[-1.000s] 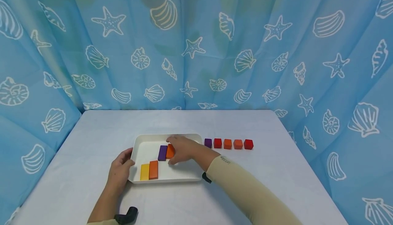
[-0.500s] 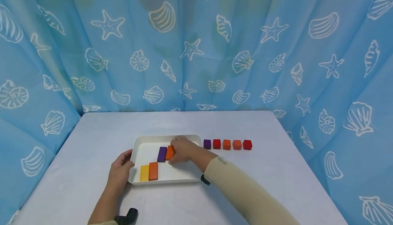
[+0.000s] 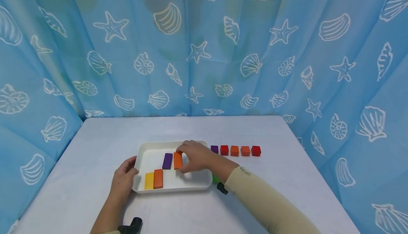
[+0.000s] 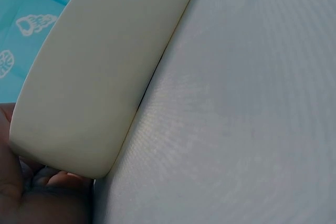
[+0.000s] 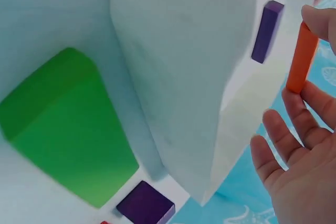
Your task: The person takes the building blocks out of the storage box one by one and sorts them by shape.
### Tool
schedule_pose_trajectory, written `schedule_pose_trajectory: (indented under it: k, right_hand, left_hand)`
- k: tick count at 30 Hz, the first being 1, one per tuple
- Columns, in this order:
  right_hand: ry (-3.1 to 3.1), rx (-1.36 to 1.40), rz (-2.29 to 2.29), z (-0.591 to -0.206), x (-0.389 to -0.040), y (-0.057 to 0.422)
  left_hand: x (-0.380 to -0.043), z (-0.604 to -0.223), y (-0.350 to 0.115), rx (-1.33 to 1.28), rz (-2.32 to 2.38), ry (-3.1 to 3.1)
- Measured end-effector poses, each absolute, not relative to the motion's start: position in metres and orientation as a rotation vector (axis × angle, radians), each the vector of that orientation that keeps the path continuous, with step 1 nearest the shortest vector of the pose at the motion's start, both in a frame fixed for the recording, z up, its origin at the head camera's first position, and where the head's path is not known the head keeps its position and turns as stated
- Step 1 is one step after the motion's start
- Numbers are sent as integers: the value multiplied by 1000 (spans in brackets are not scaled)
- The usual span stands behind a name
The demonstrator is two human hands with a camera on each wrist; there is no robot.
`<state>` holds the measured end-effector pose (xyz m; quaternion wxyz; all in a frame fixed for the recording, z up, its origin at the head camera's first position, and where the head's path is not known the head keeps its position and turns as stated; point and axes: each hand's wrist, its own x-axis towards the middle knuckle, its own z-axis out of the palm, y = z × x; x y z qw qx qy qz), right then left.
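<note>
My right hand pinches a flat orange block by its ends, thumb at one and fingertips at the other, over the white tray. A narrow gap separates this block from a purple block to its left. In the right wrist view the orange block is held lengthwise, with two fingers extended beside it. My left hand grips the tray's left end, thumb at the rim. Nearer the tray's front wall, a yellow block and another orange block lie side by side.
Right of the tray runs a row of cubes: a purple cube, a red cube and several orange and red ones. Partly behind my right wrist is a green block, close to the tray's right wall. A shell-patterned curtain surrounds the table.
My right hand has shifted slightly right with the orange block, which touched or nearly touched the purple block before. The green block has come into sight. My left hand stays on the tray.
</note>
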<state>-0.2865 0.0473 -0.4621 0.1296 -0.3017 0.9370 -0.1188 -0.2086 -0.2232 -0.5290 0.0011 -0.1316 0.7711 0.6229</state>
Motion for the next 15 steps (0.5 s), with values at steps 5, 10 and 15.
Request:
schedule_pose_trajectory:
  k: [5, 10, 15]
  right_hand:
    - [2745, -904, -393, -456, -277, 62]
    - [2766, -920, -419, -453, -266, 90]
    - [2787, -871, -455, -459, -260, 128]
  left_hand:
    - [-209, -529, -225, -411, 1970, 2417]
    - [-211, -531, -224, -404, 1976, 2420]
    - [-211, -532, -225, -401, 1974, 2424]
